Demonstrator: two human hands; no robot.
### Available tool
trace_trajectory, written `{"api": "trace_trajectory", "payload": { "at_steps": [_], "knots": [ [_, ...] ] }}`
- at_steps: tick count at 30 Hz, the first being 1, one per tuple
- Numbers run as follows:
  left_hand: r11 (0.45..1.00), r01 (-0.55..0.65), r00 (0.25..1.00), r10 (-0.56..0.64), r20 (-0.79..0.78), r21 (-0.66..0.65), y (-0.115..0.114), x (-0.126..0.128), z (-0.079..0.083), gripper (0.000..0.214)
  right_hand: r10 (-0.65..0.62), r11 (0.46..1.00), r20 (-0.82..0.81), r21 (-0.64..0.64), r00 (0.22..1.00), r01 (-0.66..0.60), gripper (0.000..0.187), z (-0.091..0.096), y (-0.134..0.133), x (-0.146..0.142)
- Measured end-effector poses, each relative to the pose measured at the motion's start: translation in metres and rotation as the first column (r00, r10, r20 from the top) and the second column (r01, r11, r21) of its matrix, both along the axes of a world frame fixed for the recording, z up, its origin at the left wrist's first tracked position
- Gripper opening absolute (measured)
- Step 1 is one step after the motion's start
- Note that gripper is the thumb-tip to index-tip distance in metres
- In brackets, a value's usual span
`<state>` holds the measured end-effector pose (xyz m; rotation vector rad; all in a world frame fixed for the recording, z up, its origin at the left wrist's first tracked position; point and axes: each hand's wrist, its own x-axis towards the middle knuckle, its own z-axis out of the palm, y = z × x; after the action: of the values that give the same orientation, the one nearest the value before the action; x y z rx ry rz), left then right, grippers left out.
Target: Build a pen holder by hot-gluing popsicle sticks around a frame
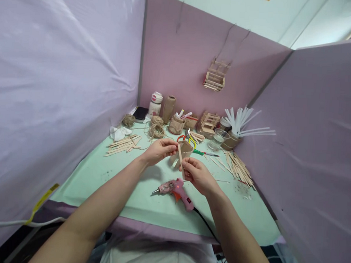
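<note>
Between my hands, above the middle of the table, a flat wooden craft stick (180, 157) is held almost upright. The fingertips of my left hand (161, 150) pinch its upper end. My right hand (197, 173) grips the lower part, fingers closed round it. Just behind the stick stands a brown cup-shaped piece (187, 148), partly covered by the stick and my fingers. A pink hot glue gun (176, 189) lies on the table below my right hand, its nozzle toward the left and a small red light lit.
Craft sticks (124, 145) lie at left, with more sticks (241, 169) at right. Behind are a twine ball (156, 127), pliers (188, 138), a clear bowl (218, 139) and a holder of white glue sticks (238, 121). The glue gun's black cord (207, 224) crosses the front edge.
</note>
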<state>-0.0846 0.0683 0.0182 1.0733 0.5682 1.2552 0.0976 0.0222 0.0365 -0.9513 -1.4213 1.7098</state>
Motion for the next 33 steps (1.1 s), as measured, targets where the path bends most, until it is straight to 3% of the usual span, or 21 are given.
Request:
{"api": "trace_trajectory", "payload": {
  "at_steps": [6,9,12,15,18,24,26,30,33],
  "knots": [
    [0.998,0.047,0.999,-0.047,0.000,-0.031,-0.002,0.003,0.001,0.026,0.000,0.999,0.047,0.038,0.999,-0.001,0.029,-0.002,-0.001,-0.005],
    [0.999,0.037,0.999,-0.037,-0.002,-0.035,0.000,0.000,0.001,0.026,-0.093,0.982,0.196,0.182,0.976,0.057,0.031,-0.004,-0.002,0.008],
    [0.999,-0.016,1.000,0.016,0.017,-0.039,0.003,-0.004,0.002,0.026,-0.226,0.934,0.479,0.355,0.848,0.049,0.030,-0.011,-0.011,0.034],
    [0.998,-0.065,0.998,0.065,0.021,-0.026,0.005,-0.008,0.003,0.026,-0.151,0.944,0.693,0.314,0.705,-0.106,0.027,-0.023,-0.029,0.054],
    [0.995,-0.096,0.995,0.096,0.017,-0.029,0.007,-0.010,0.003,0.027,-0.096,0.956,0.779,0.245,0.620,-0.160,0.024,-0.035,-0.046,0.056],
    [0.992,-0.123,0.992,0.123,-0.014,-0.041,0.010,-0.011,0.000,0.028,-0.215,0.922,0.858,0.335,0.467,-0.192,0.005,-0.045,-0.054,0.038],
    [0.992,-0.123,0.992,0.122,-0.011,-0.041,0.011,-0.011,-0.001,0.028,-0.224,0.926,0.859,0.334,0.460,-0.174,0.006,-0.045,-0.053,0.037],
    [0.993,-0.111,0.994,0.111,0.005,-0.039,0.010,-0.011,0.000,0.028,-0.174,0.926,0.819,0.324,0.546,-0.191,0.016,-0.043,-0.055,0.040],
    [0.994,-0.104,0.994,0.105,0.017,-0.039,0.009,-0.012,0.002,0.028,-0.210,0.909,0.826,0.362,0.523,-0.207,0.021,-0.040,-0.060,0.038]
  ]
}}
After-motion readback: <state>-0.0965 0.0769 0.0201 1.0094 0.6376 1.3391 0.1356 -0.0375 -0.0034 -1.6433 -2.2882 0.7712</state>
